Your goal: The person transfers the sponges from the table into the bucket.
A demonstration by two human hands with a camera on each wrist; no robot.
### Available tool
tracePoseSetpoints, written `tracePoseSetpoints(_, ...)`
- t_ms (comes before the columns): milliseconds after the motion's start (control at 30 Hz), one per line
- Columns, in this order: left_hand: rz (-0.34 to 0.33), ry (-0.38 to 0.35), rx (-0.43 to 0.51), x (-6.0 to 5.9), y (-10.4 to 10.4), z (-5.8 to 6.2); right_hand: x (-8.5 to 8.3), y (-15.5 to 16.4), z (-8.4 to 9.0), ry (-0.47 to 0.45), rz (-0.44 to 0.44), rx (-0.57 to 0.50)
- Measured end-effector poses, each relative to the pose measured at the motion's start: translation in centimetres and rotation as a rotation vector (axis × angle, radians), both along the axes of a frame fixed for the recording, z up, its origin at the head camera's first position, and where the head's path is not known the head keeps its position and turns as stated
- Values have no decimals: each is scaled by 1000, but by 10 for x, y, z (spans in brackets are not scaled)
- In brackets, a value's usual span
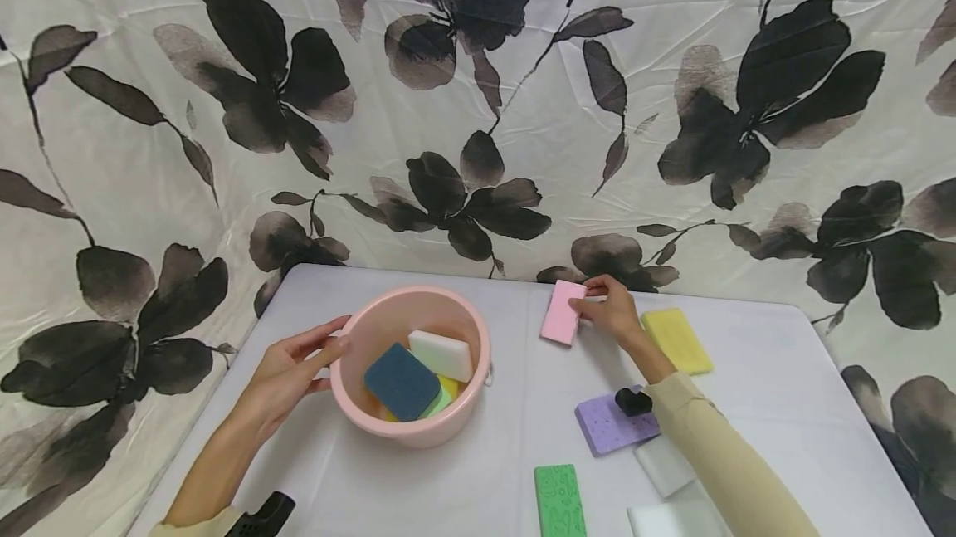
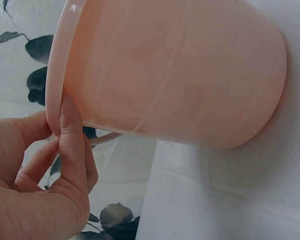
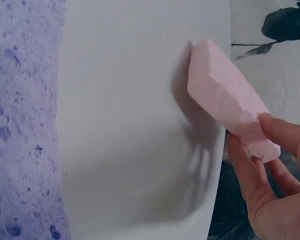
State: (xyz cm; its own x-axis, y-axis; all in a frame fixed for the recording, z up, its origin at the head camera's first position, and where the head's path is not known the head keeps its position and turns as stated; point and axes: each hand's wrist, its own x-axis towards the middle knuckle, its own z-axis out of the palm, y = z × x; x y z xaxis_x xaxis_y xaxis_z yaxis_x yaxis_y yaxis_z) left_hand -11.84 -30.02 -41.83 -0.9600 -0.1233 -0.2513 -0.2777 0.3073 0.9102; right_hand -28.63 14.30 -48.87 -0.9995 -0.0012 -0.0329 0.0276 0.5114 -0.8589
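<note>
A white table [image 1: 515, 454] fills the lower half of the head view, backed by a pale curtain [image 1: 478, 89] printed with dark leaves across the whole upper part of the frame. Left of centre on the table stands a pink bucket [image 1: 456, 421]; inside it lie a dark blue sponge [image 1: 401, 381], a white sponge [image 1: 441, 354] and, partly hidden under them, a yellow-green one. The left hand [image 1: 287, 375], coming in from the lower left, rests against the bucket's left rim with fingers nearly straight; the left wrist view shows the fingertips [image 2: 70, 130] touching the rim's outer edge rather than wrapped round it. Right of the bucket, near the table's far edge at centre frame, the right hand [image 1: 614, 310] pinches the end of a pink sponge [image 1: 563, 313] between thumb and fingers; in the right wrist view the sponge [image 3: 225, 105] is tilted, with its far end close to the tabletop. Just to the right of that hand lies a yellow sponge [image 1: 677, 340]. Lower down, toward the bottom right, lie a purple sponge [image 1: 608, 429], a green sponge [image 1: 559, 501] at the bottom edge, and two white sponges [image 1: 665, 464] beside the right sleeve [image 1: 717, 454].
</note>
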Motion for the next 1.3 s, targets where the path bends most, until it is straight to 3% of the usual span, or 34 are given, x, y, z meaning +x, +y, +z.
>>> tracePoseSetpoints(667, -3, -4, 2, -1, 1, -3, 12, 15, 25, -4, 110, -148)
tracePoseSetpoints(1067, -2, -9, 5, -1, 0, -3, 20, 13, 52, 23, 171, -177)
tracePoseSetpoints(1300, 0, -6, -3, -1, 1, -3, 25, 10, 69, 56, 198, -130)
